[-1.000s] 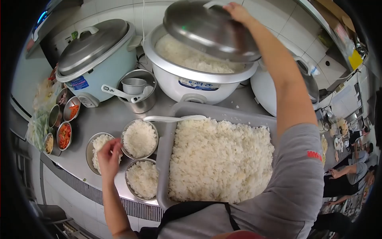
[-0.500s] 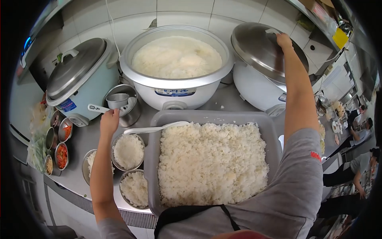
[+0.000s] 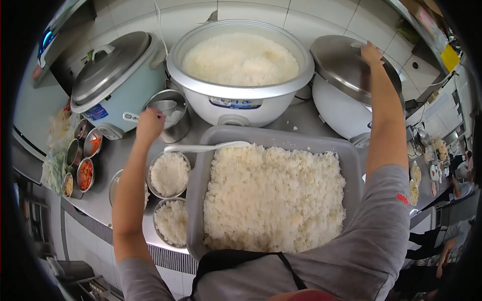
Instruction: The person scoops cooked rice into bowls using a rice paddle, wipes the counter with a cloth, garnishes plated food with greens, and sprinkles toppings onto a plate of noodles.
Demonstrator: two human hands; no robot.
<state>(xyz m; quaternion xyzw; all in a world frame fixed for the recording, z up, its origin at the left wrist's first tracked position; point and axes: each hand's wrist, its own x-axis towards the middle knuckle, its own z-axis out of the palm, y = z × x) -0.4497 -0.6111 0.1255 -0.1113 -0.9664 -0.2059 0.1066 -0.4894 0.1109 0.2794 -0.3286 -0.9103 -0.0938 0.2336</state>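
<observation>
Domed metal lid [image 3: 339, 65] moved rightward.
Left hand [image 3: 149, 124] curled by white handle [image 3: 130, 117]; right hand [image 3: 371, 53] half-open at lid; grips unclear.

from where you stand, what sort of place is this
Probably a commercial kitchen, perhaps a restaurant's: a large white metal-lidded rice cooker, a grey rectangular tub full of cooked white rice, and another person in a grey top.

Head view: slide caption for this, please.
Left hand at a white handle by a pot, right hand at a cooker lid, open rice cooker between.
</observation>
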